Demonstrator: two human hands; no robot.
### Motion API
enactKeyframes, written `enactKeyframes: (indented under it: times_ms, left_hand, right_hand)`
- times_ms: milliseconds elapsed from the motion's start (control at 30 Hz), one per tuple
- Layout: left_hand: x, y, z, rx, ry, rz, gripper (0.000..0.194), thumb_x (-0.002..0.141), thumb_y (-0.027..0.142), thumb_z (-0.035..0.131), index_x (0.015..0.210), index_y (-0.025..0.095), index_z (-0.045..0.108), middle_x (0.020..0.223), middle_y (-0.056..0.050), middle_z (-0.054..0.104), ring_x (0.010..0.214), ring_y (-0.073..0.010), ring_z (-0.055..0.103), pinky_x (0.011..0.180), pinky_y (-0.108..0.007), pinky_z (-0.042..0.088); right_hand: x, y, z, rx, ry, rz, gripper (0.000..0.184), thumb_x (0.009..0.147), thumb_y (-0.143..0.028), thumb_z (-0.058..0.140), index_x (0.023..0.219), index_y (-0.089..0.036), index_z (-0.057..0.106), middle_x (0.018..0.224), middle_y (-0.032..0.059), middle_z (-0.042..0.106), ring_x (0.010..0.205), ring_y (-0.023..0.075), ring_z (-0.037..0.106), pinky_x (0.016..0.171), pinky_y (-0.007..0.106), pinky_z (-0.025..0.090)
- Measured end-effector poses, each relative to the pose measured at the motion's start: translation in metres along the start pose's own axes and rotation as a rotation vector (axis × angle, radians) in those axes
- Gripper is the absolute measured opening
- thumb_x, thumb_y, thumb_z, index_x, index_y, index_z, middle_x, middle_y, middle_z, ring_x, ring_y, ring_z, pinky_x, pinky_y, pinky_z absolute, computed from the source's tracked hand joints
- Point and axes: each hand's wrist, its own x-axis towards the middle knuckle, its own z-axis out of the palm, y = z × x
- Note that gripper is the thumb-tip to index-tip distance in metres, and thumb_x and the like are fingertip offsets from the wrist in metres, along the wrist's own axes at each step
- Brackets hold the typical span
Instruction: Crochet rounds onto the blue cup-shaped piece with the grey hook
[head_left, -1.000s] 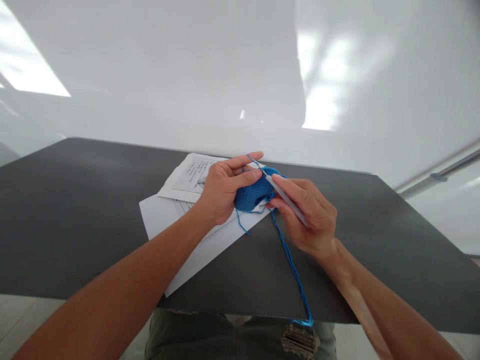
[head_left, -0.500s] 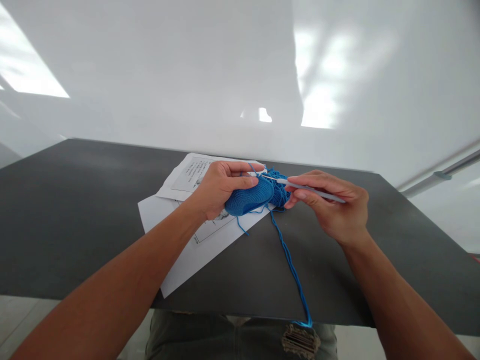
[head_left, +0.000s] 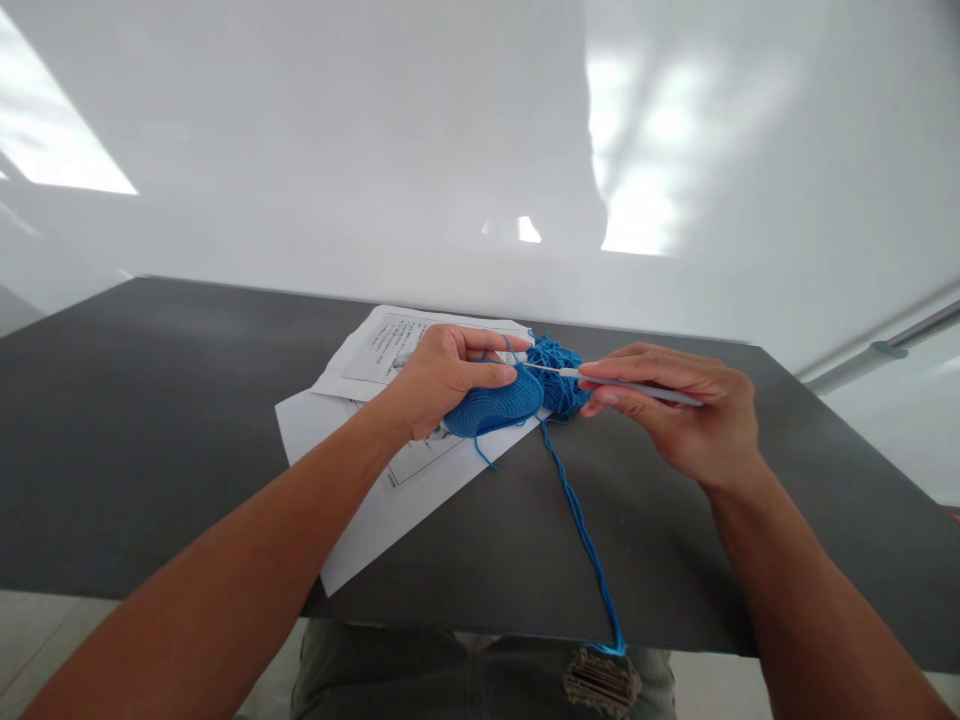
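Pinched between thumb and fingers, a blue crochet piece (head_left: 495, 402) is held by my left hand (head_left: 450, 370). A strand of blue yarn runs up over the left index finger. My right hand (head_left: 682, 410) grips a crochet hook (head_left: 630, 387) with a pale grey handle, like a pencil. Its thin metal tip reaches the top edge of the crochet piece, beside my left thumb; the exact stitch is too small to tell. Right behind the piece lies a tangled heap of blue yarn (head_left: 559, 375), partly covered by it.
Two overlapping printed sheets of paper (head_left: 360, 530) lie under my left hand on the dark table (head_left: 187, 430). Blue yarn strands (head_left: 581, 530) trail from the heap over the table's front edge. A glossy white wall (head_left: 375, 150) rises behind the table.
My right hand and the hook have moved slightly right and down, away from the left fingers. The crochet piece has tilted and shifted a little left in my left hand.
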Motion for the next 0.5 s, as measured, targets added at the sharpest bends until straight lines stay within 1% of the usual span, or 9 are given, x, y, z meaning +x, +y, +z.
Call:
enactKeyframes:
  times_ms: [133, 333, 500]
  left_hand:
    - [0.0001, -0.0002, -0.0001, 0.048, -0.009, 0.029, 0.045, 0.07, 0.017, 0.086, 0.114, 0.013, 0.084, 0.073, -0.001, 0.073, 0.066, -0.0127, 0.066, 0.062, -0.024, 0.052]
    - [-0.0007, 0.0002, 0.0039, 0.112, 0.022, 0.041, 0.053, 0.067, 0.017, 0.083, 0.12, 0.015, 0.083, 0.073, 0.0, 0.071, 0.065, -0.0115, 0.062, 0.061, -0.024, 0.049]
    - [-0.0012, 0.0014, 0.0034, 0.198, 0.0, 0.063, 0.048, 0.068, 0.017, 0.081, 0.116, 0.015, 0.085, 0.072, 0.0, 0.07, 0.062, -0.0105, 0.058, 0.058, -0.024, 0.044]
  right_hand:
    - [-0.0003, 0.0002, -0.0007, -0.001, -0.017, 0.006, 0.033, 0.09, -0.01, 0.081, 0.114, -0.032, 0.085, 0.089, 0.0025, 0.08, 0.076, 0.0162, 0.075, 0.068, 0.029, 0.062]
    - [-0.0006, 0.0006, 0.0007, -0.002, -0.043, 0.043, 0.032, 0.089, -0.014, 0.083, 0.114, -0.034, 0.085, 0.092, 0.0025, 0.081, 0.077, 0.0165, 0.075, 0.068, 0.029, 0.061]
    - [-0.0018, 0.0007, -0.0003, 0.0, -0.045, 0.064, 0.031, 0.087, -0.014, 0.085, 0.111, -0.033, 0.086, 0.092, 0.002, 0.081, 0.078, 0.0155, 0.075, 0.068, 0.027, 0.061]
